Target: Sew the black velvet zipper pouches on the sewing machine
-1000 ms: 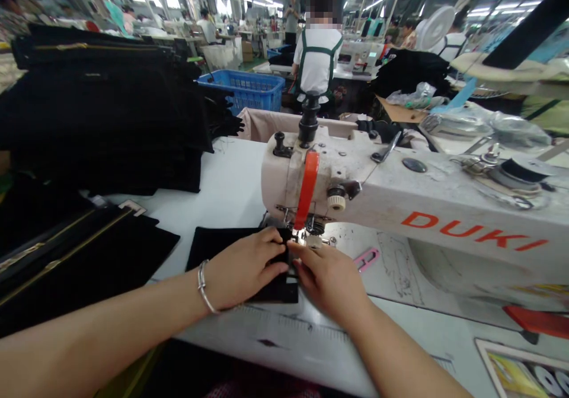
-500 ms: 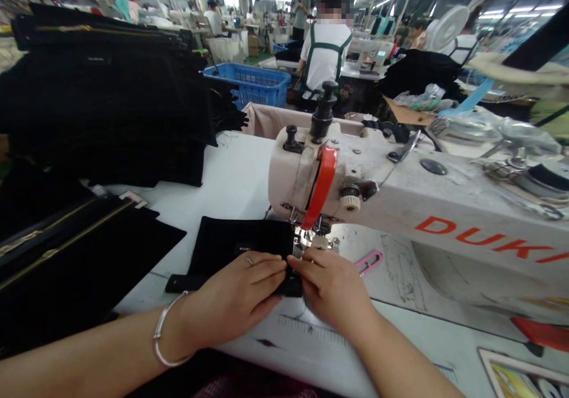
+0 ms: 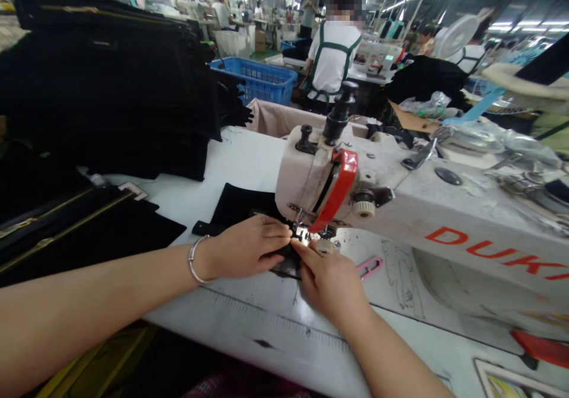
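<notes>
A black fabric piece [image 3: 242, 200] with a small label lies on the sewing machine bed, its right edge under the machine's presser foot [image 3: 303, 233]. My left hand [image 3: 249, 247], a ring on one finger and a silver bangle at the wrist, rests flat on the fabric with fingers stretched toward the foot. From the other side my right hand [image 3: 331, 276] reaches in, index finger extended to the fabric edge just in front of the foot. The fingertips of both hands nearly meet there. A narrow black strip [image 3: 203, 228] sticks out left of my left hand.
Stacked black fabric pieces [image 3: 106, 89] rise at the left; zippered black pieces [image 3: 89, 232] lie nearer. A pink thread snipper [image 3: 370, 267] is right of my right hand. Behind the white sewing machine [image 3: 400, 190] are a blue basket [image 3: 267, 83] and a person [image 3: 333, 54].
The black fabric has moved away from me and turned, going further under the machine head. My left hand has moved forward with it; my right hand stays close to the foot. The view has shifted slightly.
</notes>
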Tool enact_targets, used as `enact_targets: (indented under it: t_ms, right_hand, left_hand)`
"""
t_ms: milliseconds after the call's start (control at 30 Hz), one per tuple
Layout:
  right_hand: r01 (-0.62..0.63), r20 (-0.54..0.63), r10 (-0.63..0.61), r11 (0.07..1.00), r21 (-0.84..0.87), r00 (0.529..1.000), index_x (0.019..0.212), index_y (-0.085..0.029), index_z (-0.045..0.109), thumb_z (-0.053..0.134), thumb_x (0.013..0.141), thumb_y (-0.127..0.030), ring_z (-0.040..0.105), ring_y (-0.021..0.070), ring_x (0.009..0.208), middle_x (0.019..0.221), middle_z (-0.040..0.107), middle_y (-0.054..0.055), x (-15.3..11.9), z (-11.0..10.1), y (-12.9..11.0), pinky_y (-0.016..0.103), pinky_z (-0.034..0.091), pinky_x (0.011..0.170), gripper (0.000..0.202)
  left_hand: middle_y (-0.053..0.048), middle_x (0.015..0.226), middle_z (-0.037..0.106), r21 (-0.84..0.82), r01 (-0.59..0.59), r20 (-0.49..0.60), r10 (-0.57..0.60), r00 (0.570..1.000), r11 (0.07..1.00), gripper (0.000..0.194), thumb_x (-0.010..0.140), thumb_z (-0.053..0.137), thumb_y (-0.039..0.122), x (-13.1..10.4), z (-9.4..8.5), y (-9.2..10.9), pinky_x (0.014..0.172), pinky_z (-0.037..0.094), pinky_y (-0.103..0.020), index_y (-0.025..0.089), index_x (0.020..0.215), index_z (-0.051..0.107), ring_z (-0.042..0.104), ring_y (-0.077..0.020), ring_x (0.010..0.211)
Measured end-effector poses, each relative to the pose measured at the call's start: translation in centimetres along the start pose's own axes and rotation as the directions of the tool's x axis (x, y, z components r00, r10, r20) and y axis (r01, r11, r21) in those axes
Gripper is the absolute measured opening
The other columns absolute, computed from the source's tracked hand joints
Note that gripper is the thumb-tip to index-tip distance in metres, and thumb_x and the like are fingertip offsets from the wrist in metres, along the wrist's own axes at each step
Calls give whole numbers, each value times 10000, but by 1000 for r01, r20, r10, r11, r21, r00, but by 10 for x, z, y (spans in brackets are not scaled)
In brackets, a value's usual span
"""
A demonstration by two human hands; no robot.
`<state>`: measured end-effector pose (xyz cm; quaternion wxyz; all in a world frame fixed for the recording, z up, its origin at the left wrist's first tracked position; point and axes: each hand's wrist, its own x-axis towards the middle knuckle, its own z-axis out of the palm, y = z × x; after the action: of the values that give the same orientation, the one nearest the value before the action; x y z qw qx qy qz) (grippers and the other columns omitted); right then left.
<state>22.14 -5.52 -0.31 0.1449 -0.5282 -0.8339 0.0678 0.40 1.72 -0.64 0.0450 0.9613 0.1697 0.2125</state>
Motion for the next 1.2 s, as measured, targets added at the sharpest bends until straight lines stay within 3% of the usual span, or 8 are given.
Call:
enact_targets:
  t_ms: [233,367,567,633,733,833,1067,1200]
  right_hand:
    - [-6,-76,8,1000,27,997,1296,-195,589,494,900,-135,614,235,915,1070,666,86,-2,3,0,323,494,753,411]
    - [-18,-232,31,998,59,972,1024,-155,661,494,936,-176,553,254,935,972,644,93,-4,-4,8,365,460,824,190]
    - [-107,-185,84,988,-116,979,670,-195,593,577,941,-308,521,249,776,679,579,49,-3,-7,16,387,424,732,295]
    - [-65,-182,53,996,-61,982,692,-192,616,615,923,-306,528,248,793,711,598,50,-3,-4,15,385,433,741,258]
    - [59,-208,-36,993,105,977,895,-180,685,655,900,-239,549,243,899,916,667,60,-2,1,14,377,459,813,66]
    - [95,-250,-50,980,173,967,954,-183,702,641,900,-173,565,233,914,960,683,57,0,7,14,365,475,826,81]
    - [107,-238,-73,985,134,969,849,-167,682,592,870,-123,579,236,845,856,670,64,4,8,13,388,492,800,103]
    - [81,-251,-32,979,188,967,932,-154,666,594,880,-145,574,255,923,964,667,96,-2,1,7,401,501,814,89]
  left_hand:
    - [-113,1155,670,39,-26,-3,26,1000,999,232,992,521,254,5,0,-8,1031,463,-456,138,1164,626,586,-252,1132]
    - [-85,1113,695,-107,32,-57,-38,998,994,203,978,564,243,-3,-3,-20,994,494,-401,158,1111,691,610,-221,1084]
    - [-31,1102,717,-244,123,-44,-137,990,962,176,957,605,226,-8,-6,-23,976,505,-304,208,1094,714,640,-161,1047]
    - [-18,1084,718,-233,183,-23,-194,981,955,166,934,639,219,-6,-5,-16,969,505,-296,216,1079,720,642,-158,1029]
    - [-18,1039,716,-218,254,-51,-271,961,942,148,919,656,207,-5,0,-5,955,510,-290,204,1051,722,646,-155,994]
    - [-18,1048,707,-216,281,-91,-306,948,935,135,936,633,214,-6,3,1,955,510,-275,199,1045,712,643,-144,997]
    - [-44,1077,716,-83,181,-103,-189,977,980,164,985,555,244,-6,4,7,950,495,-328,168,1061,678,639,-171,995]
    - [-37,1071,724,-89,172,-60,-177,982,981,172,997,530,234,-3,2,9,938,491,-327,175,1053,681,644,-171,983]
